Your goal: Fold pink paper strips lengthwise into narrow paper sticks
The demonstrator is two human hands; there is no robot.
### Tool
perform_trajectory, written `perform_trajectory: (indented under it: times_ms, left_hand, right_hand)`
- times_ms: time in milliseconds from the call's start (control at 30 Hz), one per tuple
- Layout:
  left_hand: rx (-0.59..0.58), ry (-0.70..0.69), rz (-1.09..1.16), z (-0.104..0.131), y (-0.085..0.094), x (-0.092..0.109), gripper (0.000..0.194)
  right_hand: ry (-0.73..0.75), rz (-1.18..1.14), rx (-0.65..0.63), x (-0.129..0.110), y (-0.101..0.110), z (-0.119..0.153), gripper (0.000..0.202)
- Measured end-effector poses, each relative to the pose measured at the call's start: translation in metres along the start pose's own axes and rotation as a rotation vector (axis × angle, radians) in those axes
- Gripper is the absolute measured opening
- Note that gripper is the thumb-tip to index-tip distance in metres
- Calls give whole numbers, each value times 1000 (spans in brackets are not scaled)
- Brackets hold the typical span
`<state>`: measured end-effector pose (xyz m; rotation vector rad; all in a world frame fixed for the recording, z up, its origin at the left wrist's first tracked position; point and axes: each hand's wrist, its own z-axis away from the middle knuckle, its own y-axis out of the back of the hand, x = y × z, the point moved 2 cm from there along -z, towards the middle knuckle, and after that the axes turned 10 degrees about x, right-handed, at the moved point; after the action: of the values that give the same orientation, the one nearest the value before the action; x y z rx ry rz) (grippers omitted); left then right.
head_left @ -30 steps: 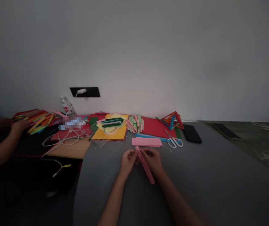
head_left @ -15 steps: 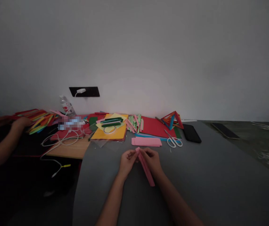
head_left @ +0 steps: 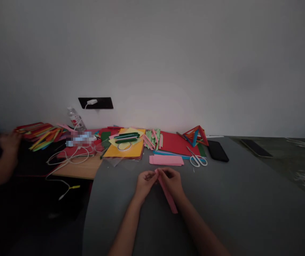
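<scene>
Pinching the pink paper strip (head_left: 171, 201) at its far end, L hand (head_left: 143, 183) & R hand (head_left: 172, 180) meet over the gray counter (head_left: 109, 213). Grip status: both closed on strip, fingertips together. Strip pos.: btwn hands, running diag. from fingertips back past R wrist; contact of near end w/ counter cannot be told. Just beyond hands: pink paper stack (head_left: 167, 160), flat. R of stack: scissors (head_left: 202, 163), white handles toward wearer, blades pointing away. Farther R: black phone (head_left: 217, 151), flat. Behind stack: red sheet (head_left: 171, 143), w/ multicolored paper frame (head_left: 195, 138) at R end. L of red sheet: green/pink strip pile (head_left: 153, 139), then yellow sheet (head_left: 115, 153) w/ white ring & dk. green strips (head_left: 127, 140) on top. Far L: co-worker's hand (head_left: 9, 142) near multicolored strips (head_left: 41, 132); its hold cannot be told.
</scene>
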<state>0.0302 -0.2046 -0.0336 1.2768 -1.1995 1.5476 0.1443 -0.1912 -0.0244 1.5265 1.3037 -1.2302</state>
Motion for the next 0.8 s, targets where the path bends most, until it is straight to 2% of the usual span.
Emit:
perform_trajectory:
  times_ms: [300, 433, 500, 633, 800]
  left_hand:
    - [-14, 25, -20, 0, 1, 1, 25]
    - [-21, 17, 13, 0, 0, 1, 25]
    - [21, -12, 28, -1, 1, 1, 25]
    - [130, -58, 33, -3, 2, 0, 28]
    - [142, -52, 44, -5, 2, -3, 29]
  right_hand:
    - [27, 20, 7, 0, 2, 2, 28]
    - [69, 22, -49, -3, 2, 2, 29]
    - [78, 26, -72, -2, 2, 1, 30]
    - [-23, -30, -125, 4, 4, -4, 29]
    - [-147, -146, -187, 9, 6, -7, 25]
